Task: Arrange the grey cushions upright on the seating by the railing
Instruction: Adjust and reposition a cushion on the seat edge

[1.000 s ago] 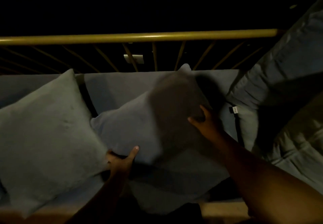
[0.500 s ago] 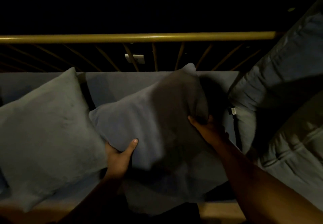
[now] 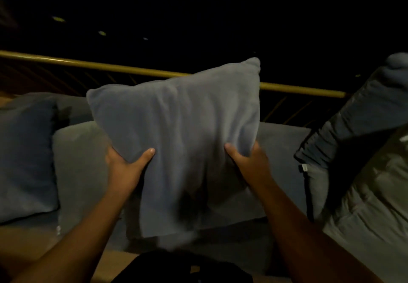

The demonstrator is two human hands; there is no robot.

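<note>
A grey cushion [image 3: 181,128] is held up in the air in front of me, its top corner rising above the yellow railing [image 3: 136,69]. My left hand [image 3: 125,165] grips its left side and my right hand [image 3: 249,163] grips its right side, thumbs on the front face. Another grey cushion [image 3: 24,156] leans upright at the left on the seating. Behind the lifted cushion stands the grey back pad [image 3: 79,167] of the seating. The lower part of the lifted cushion hides the seat.
A pile of grey bedding or larger cushions [image 3: 364,172] fills the right side. Beyond the railing it is dark. A wooden edge [image 3: 26,240] runs along the seat front, and a black object [image 3: 183,267] lies at the bottom centre.
Both hands have lifted the middle cushion off the seat and turned it up to face me; it now stands higher than the railing. The view has shifted right.
</note>
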